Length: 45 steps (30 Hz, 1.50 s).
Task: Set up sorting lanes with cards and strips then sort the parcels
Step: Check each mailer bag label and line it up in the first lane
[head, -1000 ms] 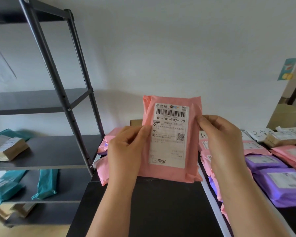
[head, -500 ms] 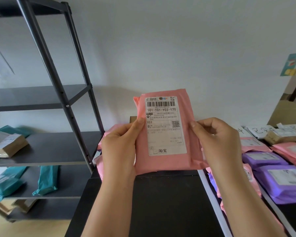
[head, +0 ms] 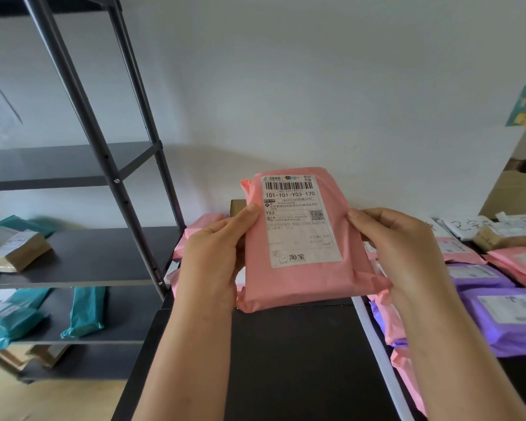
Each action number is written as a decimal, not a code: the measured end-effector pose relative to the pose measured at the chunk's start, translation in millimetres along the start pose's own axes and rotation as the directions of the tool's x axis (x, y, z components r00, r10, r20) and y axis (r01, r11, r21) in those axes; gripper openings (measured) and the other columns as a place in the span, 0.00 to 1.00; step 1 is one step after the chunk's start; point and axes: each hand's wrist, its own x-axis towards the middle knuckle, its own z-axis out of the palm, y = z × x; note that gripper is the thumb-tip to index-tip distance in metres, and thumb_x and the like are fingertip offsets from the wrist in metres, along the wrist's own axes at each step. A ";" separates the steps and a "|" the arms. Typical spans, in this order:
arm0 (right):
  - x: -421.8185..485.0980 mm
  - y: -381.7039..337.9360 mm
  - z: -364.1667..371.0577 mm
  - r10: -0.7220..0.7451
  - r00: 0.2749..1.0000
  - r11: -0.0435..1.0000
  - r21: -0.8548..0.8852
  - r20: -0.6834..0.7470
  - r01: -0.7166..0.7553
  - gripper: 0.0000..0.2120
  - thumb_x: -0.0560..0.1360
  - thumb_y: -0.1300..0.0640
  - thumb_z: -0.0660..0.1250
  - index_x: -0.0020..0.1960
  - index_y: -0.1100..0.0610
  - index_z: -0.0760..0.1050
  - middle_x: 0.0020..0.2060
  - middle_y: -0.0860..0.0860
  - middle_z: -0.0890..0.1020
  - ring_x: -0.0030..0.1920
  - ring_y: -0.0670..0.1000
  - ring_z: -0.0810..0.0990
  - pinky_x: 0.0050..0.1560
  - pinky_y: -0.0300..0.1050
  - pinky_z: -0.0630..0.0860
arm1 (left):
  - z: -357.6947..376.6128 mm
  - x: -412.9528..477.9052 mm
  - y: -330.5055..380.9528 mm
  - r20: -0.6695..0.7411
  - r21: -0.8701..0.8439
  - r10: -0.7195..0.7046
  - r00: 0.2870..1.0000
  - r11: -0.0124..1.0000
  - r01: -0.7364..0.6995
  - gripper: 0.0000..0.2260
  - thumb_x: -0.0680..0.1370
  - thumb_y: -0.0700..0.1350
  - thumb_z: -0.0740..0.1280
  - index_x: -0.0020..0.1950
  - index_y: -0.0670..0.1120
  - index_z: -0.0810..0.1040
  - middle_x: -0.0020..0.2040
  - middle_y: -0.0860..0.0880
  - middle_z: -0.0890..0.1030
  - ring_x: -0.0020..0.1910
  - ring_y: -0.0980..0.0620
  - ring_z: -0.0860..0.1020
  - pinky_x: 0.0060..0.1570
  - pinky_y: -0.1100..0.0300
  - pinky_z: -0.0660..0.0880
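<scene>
You've got 1 pink parcel (head: 301, 238) up off the bench (head: 295, 360), upright w/ its label (head: 298, 220) facing you, prob. so you can read the code (101-101-Y03-170, "Y03") & choose its lane. Both hands are on it: left hand (head: 210, 259) grips the left edge, thumb on the front; right hand (head: 398, 247) curls round the right edge. The two-sided hold keeps the soft bag flat enough to read. Below it the bench is bare dark top, w/ 1 white strip (head: 374, 329) running near-to-far on its right as a lane divider. Right of the strip: 2 purple parcels (head: 510, 320) plainly seen, plus a few pink ones; exact no. can't be told, they overlap. Handwritten cards (head: 465, 226) sit at the far right, likely lane headers. More pink bags (head: 201, 223) lie far-left behind your left hand. On the shelf rack (head: 104, 256), left: 1 brown box (head: 16, 250) & at least 3 teal parcels (head: 85, 311).
</scene>
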 end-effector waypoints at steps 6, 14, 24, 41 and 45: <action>1.3 2.6 -7.0 -0.002 0.997 0.994 -0.110 0.081 0.011 0.05 0.72 0.51 0.75 0.40 0.51 0.85 0.34 0.45 0.85 0.33 0.41 0.82 0.29 0.28 0.71 | 0.6 7.1 -3.9 -0.035 0.006 -0.026 0.999 1.000 0.026 0.11 0.70 0.48 0.77 0.45 0.42 0.86 0.46 0.43 0.87 0.47 0.42 0.85 0.54 0.42 0.80; 7.0 16.2 -6.5 0.145 0.989 0.989 0.031 -0.014 -0.144 0.03 0.72 0.56 0.75 0.39 0.53 0.86 0.34 0.51 0.85 0.32 0.46 0.79 0.36 0.38 0.74 | -2.8 6.8 -8.1 0.074 0.210 -0.018 0.997 0.978 0.002 0.07 0.76 0.48 0.72 0.53 0.51 0.86 0.49 0.44 0.86 0.48 0.46 0.84 0.51 0.47 0.81; 6.6 25.9 -3.0 0.199 0.969 0.973 0.087 0.144 -0.212 0.06 0.73 0.59 0.73 0.37 0.54 0.83 0.33 0.49 0.84 0.41 0.54 0.81 0.47 0.46 0.78 | -5.1 2.8 -4.9 0.031 -0.053 -0.043 0.999 0.998 0.045 0.09 0.75 0.34 0.70 0.55 0.42 0.81 0.42 0.46 0.87 0.44 0.48 0.85 0.46 0.57 0.82; -11.2 17.8 -0.8 -0.382 0.921 0.896 -0.211 0.080 0.390 0.04 0.76 0.57 0.70 0.45 0.49 0.79 0.41 0.37 0.82 0.43 0.41 0.81 0.44 0.33 0.74 | -7.1 -4.9 -8.9 0.057 0.238 0.089 0.994 0.966 -0.100 0.08 0.77 0.47 0.71 0.54 0.48 0.85 0.47 0.51 0.87 0.46 0.52 0.86 0.47 0.57 0.81; -12.1 22.1 0.3 -0.368 0.924 0.896 -0.227 0.105 0.382 0.04 0.76 0.61 0.71 0.45 0.52 0.79 0.40 0.39 0.82 0.45 0.36 0.79 0.43 0.24 0.70 | -9.2 -10.1 -7.5 0.025 0.224 0.123 0.992 0.966 -0.125 0.06 0.76 0.44 0.72 0.51 0.46 0.85 0.46 0.51 0.87 0.45 0.52 0.86 0.44 0.58 0.83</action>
